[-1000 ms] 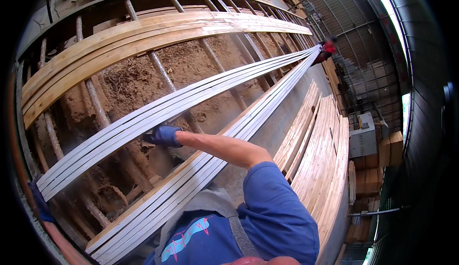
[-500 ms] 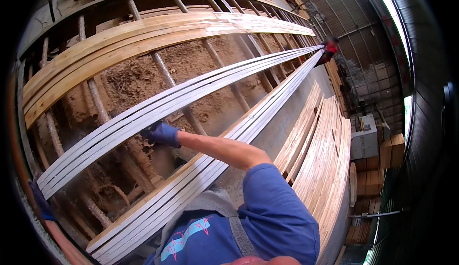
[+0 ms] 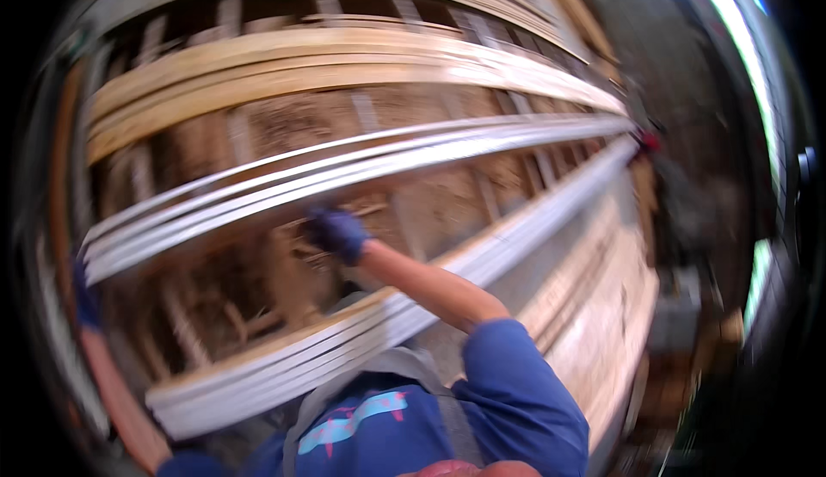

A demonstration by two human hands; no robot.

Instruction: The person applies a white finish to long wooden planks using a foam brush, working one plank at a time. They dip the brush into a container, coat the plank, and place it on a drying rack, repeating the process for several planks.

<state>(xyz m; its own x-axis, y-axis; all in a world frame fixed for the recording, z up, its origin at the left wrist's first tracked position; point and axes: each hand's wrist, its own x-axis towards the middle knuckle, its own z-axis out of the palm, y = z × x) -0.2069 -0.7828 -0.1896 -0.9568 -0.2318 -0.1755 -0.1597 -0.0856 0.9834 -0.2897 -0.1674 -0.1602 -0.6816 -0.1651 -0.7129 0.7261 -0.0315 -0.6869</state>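
A bundle of long boards with white-coated edges (image 3: pixel 258 206) lies across the rack in front of me. Its farthest board stands a little apart from the others, with a brown gap between. My gloved left hand (image 3: pixel 86 296) is at the left end of this bundle, touching it; motion smears its fingers. My right hand (image 3: pixel 338 232), in a dark blue glove, is by the bundle's near side around mid-length. Blur hides whether its fingers are wrapped round anything. Nearer my body, under my right forearm, lies a second stack of white-edged boards (image 3: pixel 284 365).
Bare yellowish boards (image 3: pixel 258 60) lie farther across the rack. Rack bars (image 3: pixel 366 111) run over brown debris. At the far right end a person in red (image 3: pixel 647 141) stands by the boards. A pile of planks (image 3: pixel 594 339) is to my right.
The white-edged bundle has moved away from me, toward the yellowish boards, and its farthest board has separated. Both hands have moved along with it. The whole view has shifted and blurred.
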